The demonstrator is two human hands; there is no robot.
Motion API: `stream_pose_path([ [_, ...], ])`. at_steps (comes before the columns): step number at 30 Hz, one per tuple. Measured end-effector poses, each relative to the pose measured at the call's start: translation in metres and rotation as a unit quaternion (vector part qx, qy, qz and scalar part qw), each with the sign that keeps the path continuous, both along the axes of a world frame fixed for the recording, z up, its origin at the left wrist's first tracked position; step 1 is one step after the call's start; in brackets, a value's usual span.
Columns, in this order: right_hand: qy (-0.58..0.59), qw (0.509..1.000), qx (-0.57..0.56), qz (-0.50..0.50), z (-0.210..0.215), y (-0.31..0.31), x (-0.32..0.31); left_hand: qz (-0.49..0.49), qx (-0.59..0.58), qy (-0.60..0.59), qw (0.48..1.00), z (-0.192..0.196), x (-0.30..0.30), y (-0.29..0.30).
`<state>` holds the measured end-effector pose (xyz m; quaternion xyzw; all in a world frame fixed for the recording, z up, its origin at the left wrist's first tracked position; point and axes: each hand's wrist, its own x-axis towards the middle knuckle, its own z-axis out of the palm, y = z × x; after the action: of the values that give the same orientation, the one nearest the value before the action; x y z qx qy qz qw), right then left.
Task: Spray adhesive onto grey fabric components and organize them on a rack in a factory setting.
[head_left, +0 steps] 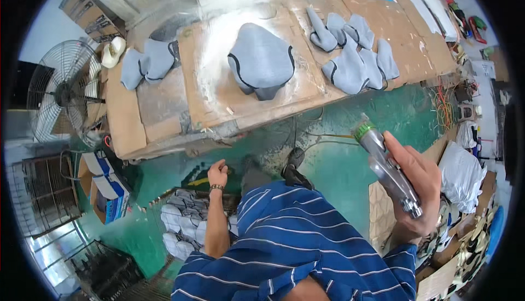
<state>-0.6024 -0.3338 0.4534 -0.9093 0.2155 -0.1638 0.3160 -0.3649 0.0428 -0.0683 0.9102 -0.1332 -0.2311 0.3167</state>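
grey tool (389, 176) held in your right hand (420, 186)
your left hand (217, 174) loosely curled; grey rounded piece (261, 55) on the counter (164, 107)

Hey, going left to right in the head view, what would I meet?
Black wire-cage fan, left hand, large grey black-edged piece, green-collared metallic tool held in right hand, silvery plastic bag.

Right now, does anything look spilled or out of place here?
Yes: white powder coats the cardboard around the large grey molded piece, and pale debris litters the green floor near the dark shoe. The uneven scatter looks spilled, perhaps work dust.
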Motion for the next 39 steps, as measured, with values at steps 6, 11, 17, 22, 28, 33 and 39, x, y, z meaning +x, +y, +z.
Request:
stream_pose_path([
  [6,0.024,0.994,-0.080,0.071,0.019,0.072,0.017,-0.022,-0.041,0.003,0.999,-0.001,0.021,0.000],
  [11,0.042,0.990,-0.126,0.038,0.021,0.137,0.036,-0.040,-0.114,-0.010,0.993,0.005,0.047,-0.009],
  [17,0.108,0.986,-0.125,0.011,0.036,0.192,0.029,-0.015,-0.204,0.015,0.979,0.054,0.088,-0.060],
  [22,0.112,0.986,-0.122,0.037,0.026,0.196,0.006,-0.047,-0.307,-0.163,0.936,0.121,0.154,-0.147],
  [28,0.098,0.992,-0.078,0.019,0.019,0.172,-0.031,-0.263,-0.120,-0.315,0.904,0.207,0.192,-0.285],
  [33,0.083,0.996,-0.023,0.025,0.014,0.140,-0.051,-0.345,0.087,-0.319,0.878,0.225,0.220,-0.341],
  [39,0.046,0.999,0.013,-0.009,-0.004,0.089,-0.082,-0.349,0.091,-0.251,0.898,0.209,0.231,-0.365],
])
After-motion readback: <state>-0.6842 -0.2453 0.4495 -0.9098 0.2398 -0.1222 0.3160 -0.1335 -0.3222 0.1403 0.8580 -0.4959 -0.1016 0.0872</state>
